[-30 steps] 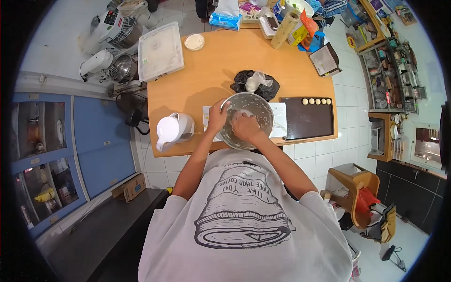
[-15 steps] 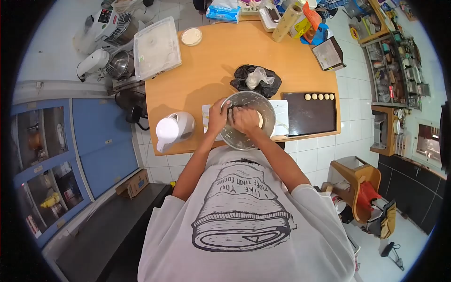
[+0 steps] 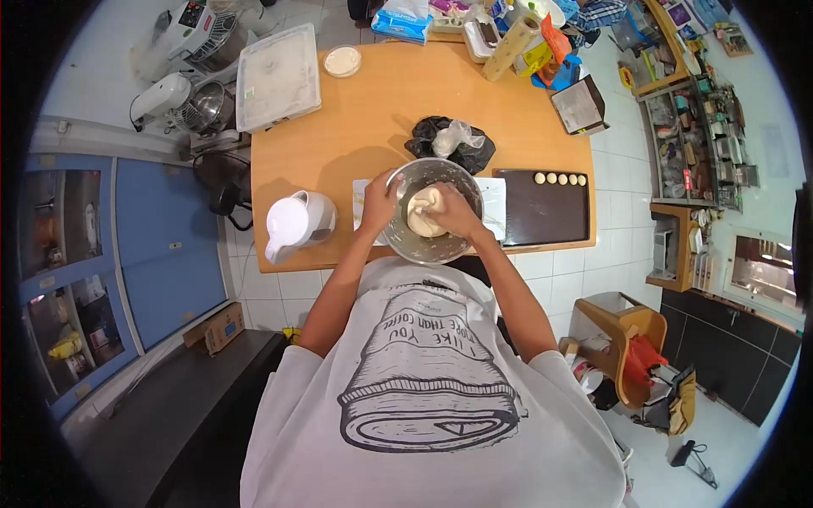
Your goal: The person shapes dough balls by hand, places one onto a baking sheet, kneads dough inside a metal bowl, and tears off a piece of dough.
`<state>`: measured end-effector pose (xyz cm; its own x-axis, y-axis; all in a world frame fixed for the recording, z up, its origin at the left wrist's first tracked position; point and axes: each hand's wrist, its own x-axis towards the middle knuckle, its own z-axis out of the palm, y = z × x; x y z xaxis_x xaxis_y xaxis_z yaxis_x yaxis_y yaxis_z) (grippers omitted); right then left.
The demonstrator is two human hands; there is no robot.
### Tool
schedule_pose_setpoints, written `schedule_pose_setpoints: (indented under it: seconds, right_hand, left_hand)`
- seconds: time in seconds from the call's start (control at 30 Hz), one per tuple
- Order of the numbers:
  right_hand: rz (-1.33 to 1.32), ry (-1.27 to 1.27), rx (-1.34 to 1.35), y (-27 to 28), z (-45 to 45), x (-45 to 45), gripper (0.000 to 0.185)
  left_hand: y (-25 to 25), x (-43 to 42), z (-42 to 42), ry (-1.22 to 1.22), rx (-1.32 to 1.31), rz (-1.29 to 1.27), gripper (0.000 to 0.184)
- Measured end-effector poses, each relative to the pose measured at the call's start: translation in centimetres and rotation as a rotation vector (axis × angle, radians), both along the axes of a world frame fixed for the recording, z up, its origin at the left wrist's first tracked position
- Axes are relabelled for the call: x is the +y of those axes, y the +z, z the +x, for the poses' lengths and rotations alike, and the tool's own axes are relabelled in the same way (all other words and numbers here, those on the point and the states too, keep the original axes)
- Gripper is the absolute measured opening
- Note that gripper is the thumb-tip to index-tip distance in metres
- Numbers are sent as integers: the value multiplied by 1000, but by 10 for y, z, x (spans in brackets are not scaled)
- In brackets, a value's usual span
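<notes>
A steel mixing bowl (image 3: 432,252) stands near the table's front edge, tilted a little towards me. Inside it sits a lump of pale dough (image 3: 423,217), folded on top. My left hand (image 3: 380,203) clasps the bowl's left rim. Reaching into the bowl from the right, my right hand (image 3: 456,213) has its fingers curled into the dough's right side; the fingertips are partly hidden. Under the bowl lies a white sheet or board (image 3: 492,200). On its right, a dark baking tray (image 3: 542,218) carries several small dough balls (image 3: 551,179) in a row along the back.
A white pitcher (image 3: 298,222) stands left of the bowl. Behind the bowl is a black plastic bag (image 3: 476,154) with a clear bag on it. A lidded plastic box (image 3: 278,78), a small round tub (image 3: 342,61) and a roll of film (image 3: 511,49) sit further back.
My right hand has shifted to the right within the bowl, uncovering the dough, which now shows a fold. My left hand stays on the rim. The whole view has shifted slightly.
</notes>
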<state>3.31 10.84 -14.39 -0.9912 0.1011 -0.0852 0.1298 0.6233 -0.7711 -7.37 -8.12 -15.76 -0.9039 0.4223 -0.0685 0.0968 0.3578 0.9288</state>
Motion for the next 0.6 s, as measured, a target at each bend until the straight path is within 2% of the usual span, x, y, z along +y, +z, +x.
schedule_pose_setpoints:
  seconds: [0.03,0.13,0.23,0.33,0.47,0.5,0.6]
  right_hand:
    - [-153,18,-169,1,0,4,72]
    - [-108,-4,-171,-1,1,-3,50]
    - [219,26,35,-8,1,-20,52]
    - [385,53,39,-10,-4,-26,51]
    - [66,91,60,8,4,-11,52]
    - [-117,120,73,11,2,-4,42]
    - [-334,6,-317,15,-9,6,36]
  left_hand:
    - [2,0,0,-13,-13,-24,34]
    - [-5,1,2,-5,40,-18,33]
    - [-7,1,1,-18,70,-21,34]
    - [-4,2,4,13,107,-3,30]
    - [6,-1,0,-19,36,-99,34]
    - [10,0,-2,-16,31,-79,34]
    - [13,-1,1,-11,30,-37,33]
